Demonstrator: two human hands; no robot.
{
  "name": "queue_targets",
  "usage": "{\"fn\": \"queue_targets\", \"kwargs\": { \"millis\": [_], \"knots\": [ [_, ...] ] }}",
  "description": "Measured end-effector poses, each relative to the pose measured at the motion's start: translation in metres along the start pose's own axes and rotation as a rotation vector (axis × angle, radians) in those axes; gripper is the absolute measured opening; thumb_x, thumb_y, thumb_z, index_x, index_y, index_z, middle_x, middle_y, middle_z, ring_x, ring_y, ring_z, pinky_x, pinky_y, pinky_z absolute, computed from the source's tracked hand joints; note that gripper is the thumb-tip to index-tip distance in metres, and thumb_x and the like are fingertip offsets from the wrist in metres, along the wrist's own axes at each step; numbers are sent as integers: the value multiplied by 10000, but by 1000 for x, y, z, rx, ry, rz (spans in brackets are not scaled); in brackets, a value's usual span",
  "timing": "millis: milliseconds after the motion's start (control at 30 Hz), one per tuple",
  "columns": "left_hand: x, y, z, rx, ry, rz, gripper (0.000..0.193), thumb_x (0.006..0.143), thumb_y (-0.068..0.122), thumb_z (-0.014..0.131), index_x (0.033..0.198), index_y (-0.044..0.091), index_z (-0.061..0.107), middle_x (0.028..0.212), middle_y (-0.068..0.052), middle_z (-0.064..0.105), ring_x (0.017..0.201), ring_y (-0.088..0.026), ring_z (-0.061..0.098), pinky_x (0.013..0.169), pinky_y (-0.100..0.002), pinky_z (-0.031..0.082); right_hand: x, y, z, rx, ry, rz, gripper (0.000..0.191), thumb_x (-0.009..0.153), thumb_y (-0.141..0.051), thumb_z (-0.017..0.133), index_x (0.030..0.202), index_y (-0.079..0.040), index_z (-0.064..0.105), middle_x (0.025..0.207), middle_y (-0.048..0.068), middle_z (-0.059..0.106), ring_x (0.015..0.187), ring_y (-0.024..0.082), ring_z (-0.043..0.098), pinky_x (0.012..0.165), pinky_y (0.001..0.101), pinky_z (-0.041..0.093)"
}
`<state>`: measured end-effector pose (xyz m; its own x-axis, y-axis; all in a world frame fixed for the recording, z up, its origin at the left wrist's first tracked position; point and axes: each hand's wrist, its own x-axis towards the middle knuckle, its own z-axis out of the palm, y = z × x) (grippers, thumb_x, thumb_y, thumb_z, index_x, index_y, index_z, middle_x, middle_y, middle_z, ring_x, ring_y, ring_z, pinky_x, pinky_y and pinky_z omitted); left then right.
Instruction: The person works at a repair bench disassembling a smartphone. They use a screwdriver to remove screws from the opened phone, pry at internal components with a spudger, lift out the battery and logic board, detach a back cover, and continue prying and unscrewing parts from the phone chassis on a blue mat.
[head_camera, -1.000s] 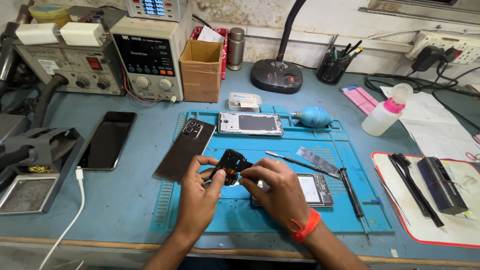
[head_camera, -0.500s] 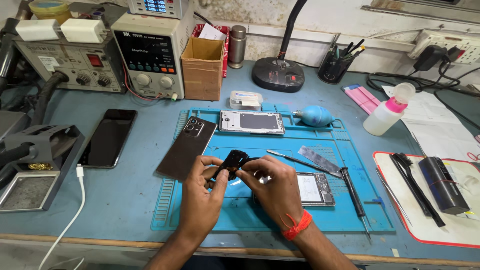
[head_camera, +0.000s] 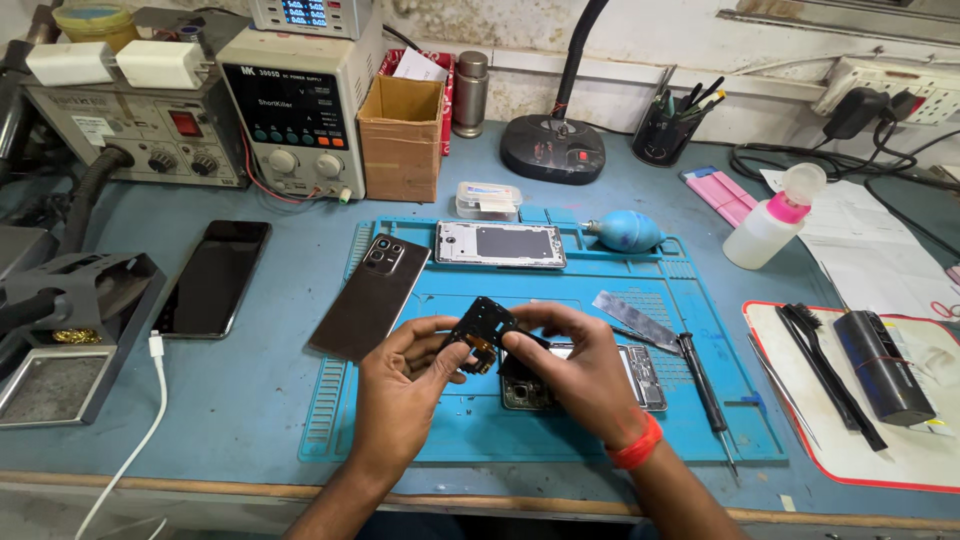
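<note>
Both hands hold a small black phone part (head_camera: 483, 329) over the blue work mat (head_camera: 400, 430). My left hand (head_camera: 400, 390) pinches its left side with thumb and fingers. My right hand (head_camera: 575, 370), with an orange band on the wrist, grips its right side. Under my right hand lies an opened phone body (head_camera: 640, 365), partly hidden. A brown phone back cover (head_camera: 372, 297) lies left of the hands. A silver phone frame (head_camera: 500, 244) rests at the mat's far edge.
A black phone (head_camera: 213, 278) lies left of the mat beside a white cable (head_camera: 140, 440). A screwdriver (head_camera: 705, 390), metal strip (head_camera: 636, 320) and blue air blower (head_camera: 625, 231) sit on the mat's right. White tray with brush (head_camera: 835, 375), squeeze bottle (head_camera: 775, 217), cardboard box (head_camera: 401, 136) and bench instruments (head_camera: 290, 110) surround.
The black part has been lifted slightly and tilted between the hands. My right fingers have shifted onto its right edge. Everything else on the bench is unmoved.
</note>
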<state>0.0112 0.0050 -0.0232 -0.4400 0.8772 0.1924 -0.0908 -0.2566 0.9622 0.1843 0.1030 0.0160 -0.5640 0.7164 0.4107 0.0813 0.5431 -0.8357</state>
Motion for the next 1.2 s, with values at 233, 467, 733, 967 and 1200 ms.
{"fn": "queue_targets", "kwargs": {
  "millis": [233,467,733,967,1200],
  "knots": [
    [2,-2,-2,-66,-21,-66,352,914,145,693,1226,-18,681,985,-113,805,886,-158,789,738,-299,676,-3,22,-8,456,4,408,223,914,-124,733,1039,60,742,874,72,755,727,82,685,625,242,573],
    [4,-7,-6,-52,-25,-69,244,913,110,718,1096,-50,707,935,-161,801,836,-194,783,728,-322,673,-5,24,-11,466,1,389,232,923,-133,704,1065,44,746,881,55,772,742,68,688,642,225,566],
    [5,-8,-7,-125,-13,-78,252,940,118,664,1136,-39,688,938,-141,787,849,-196,791,733,-331,675,-7,30,-11,499,53,415,224,951,-140,696,1050,59,727,834,49,746,669,56,655,559,211,518],
    [5,-8,-7,-113,-13,-67,286,904,64,710,1163,-54,678,944,-144,772,860,-191,775,748,-334,670,-7,31,-11,510,59,424,214,947,-137,692,1041,52,729,840,51,755,672,58,667,570,213,537],
    [6,-9,-7,-130,17,-70,314,861,13,733,1161,-58,672,1017,-149,763,889,-186,769,760,-328,670,-9,32,-8,471,69,369,204,946,-126,698,1039,51,738,845,48,756,690,51,663,585,216,541]
  ]
}}
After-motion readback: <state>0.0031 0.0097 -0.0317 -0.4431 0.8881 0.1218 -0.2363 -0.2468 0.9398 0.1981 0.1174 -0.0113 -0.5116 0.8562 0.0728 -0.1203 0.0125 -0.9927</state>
